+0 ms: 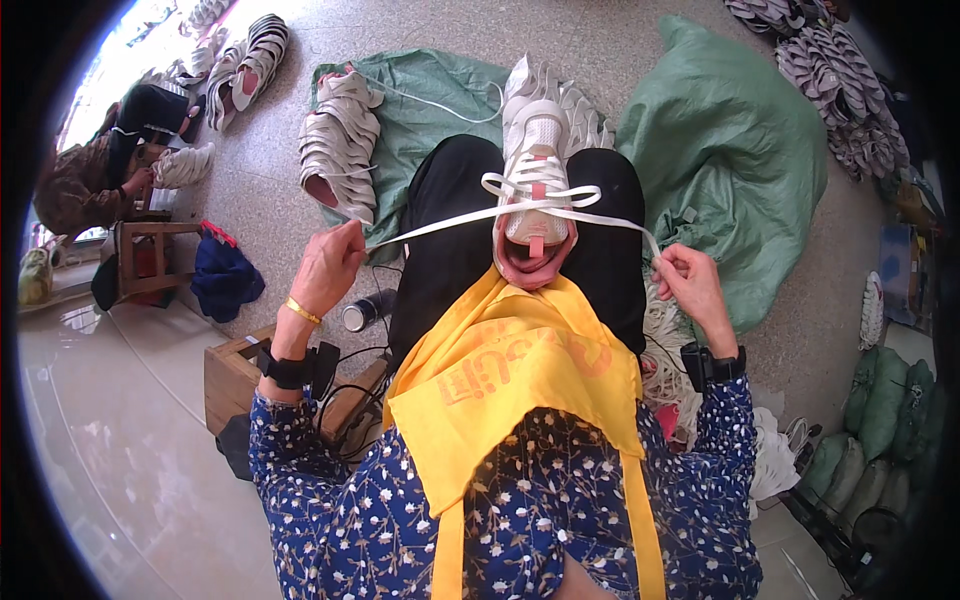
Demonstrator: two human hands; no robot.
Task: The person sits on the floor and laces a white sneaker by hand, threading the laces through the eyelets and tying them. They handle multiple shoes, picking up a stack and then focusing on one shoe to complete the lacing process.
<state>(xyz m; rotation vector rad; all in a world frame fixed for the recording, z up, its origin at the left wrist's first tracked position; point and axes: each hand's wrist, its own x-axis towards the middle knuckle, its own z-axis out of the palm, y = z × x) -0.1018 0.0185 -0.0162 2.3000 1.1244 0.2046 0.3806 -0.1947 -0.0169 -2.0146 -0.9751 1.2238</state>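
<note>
A white sneaker (537,135) with a pink lining and pink tongue tab rests between my knees, its toe pointing away from me. Its white shoelace (440,228) is crossed into a loose bow over the tongue, with a loop on either side. My left hand (335,262) pinches one lace end, pulled out taut to the left. On the other side, my right hand (690,285) pinches the opposite end between thumb and fingers, and that side bends down slightly near the hand.
Stacked shoe uppers (342,140) lie on a green sack (430,95) at the left. A bulky green sack (725,150) lies at the right. Loose white laces (668,345) hang beside my right thigh. Another person (95,180) handles shoes at far left, near a wooden stool (150,262).
</note>
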